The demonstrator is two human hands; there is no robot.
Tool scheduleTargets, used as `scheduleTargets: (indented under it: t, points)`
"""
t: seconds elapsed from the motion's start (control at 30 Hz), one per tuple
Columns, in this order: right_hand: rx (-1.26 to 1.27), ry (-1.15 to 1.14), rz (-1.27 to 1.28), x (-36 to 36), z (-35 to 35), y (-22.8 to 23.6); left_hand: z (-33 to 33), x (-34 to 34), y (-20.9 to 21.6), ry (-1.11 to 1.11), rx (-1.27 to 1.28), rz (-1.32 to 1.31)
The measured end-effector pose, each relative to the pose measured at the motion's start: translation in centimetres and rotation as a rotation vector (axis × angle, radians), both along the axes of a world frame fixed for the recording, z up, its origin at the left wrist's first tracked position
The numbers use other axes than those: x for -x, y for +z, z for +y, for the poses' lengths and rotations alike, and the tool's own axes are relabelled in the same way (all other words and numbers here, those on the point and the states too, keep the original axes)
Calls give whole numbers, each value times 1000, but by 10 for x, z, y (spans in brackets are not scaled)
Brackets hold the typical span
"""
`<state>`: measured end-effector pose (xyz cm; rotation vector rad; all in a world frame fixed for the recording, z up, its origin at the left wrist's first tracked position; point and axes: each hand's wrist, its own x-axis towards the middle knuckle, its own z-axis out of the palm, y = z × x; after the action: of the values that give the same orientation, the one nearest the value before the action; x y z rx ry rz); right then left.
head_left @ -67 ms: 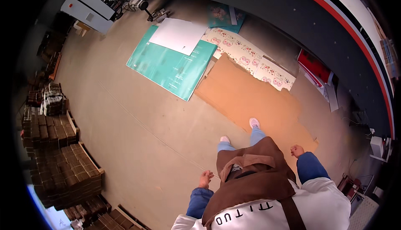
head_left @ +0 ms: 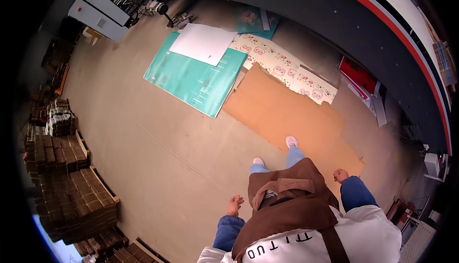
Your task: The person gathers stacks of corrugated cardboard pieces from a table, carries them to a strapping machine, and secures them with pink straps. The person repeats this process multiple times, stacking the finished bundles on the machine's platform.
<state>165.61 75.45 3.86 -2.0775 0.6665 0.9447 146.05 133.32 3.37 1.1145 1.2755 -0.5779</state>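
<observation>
My left hand [head_left: 234,205] hangs beside the brown apron [head_left: 290,219], above the bare floor, its fingers apart and nothing in them. On the other side, my right hand [head_left: 340,175] is held over the edge of a large brown cardboard sheet [head_left: 287,105], fingers curled in, with no object showing in it. Neither hand touches anything on the floor. One of my shoes [head_left: 291,141] rests on the cardboard; the other stands at its left, on the floor.
Ahead lie a teal sheet [head_left: 191,81], a white sheet [head_left: 203,44] on top of it, and patterned sheets [head_left: 275,58]. A long dark machine panel [head_left: 306,17] runs along the far right. Stacks of brown bundles on pallets [head_left: 76,201] line the left. A grey machine [head_left: 100,12] stands far left.
The view has tilted very slightly, so the floor sheets sit a little lower. Both hands keep nearly the same pose.
</observation>
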Motion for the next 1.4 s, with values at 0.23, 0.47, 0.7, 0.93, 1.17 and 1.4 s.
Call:
scheduleTargets:
  t: [0.23,0.47,0.7,0.93,1.17,1.4]
  points:
    - [86,-58,9,80,17,15,42,-21,-12,-116,35,-23]
    - [73,-248,-32,103,32,10,57,-5,-16,-213,96,-20]
    - [-10,-375,-45,99,70,-22,117,-41,10,-185,-39,-37]
    - [-68,-279,-21,118,93,-29,136,-84,33,-221,-72,-85]
    - [-28,-391,-9,182,50,-14,82,-127,32,-412,-7,-32]
    - [-48,-568,-10,249,9,-5,-21,-146,33,-834,3,-28]
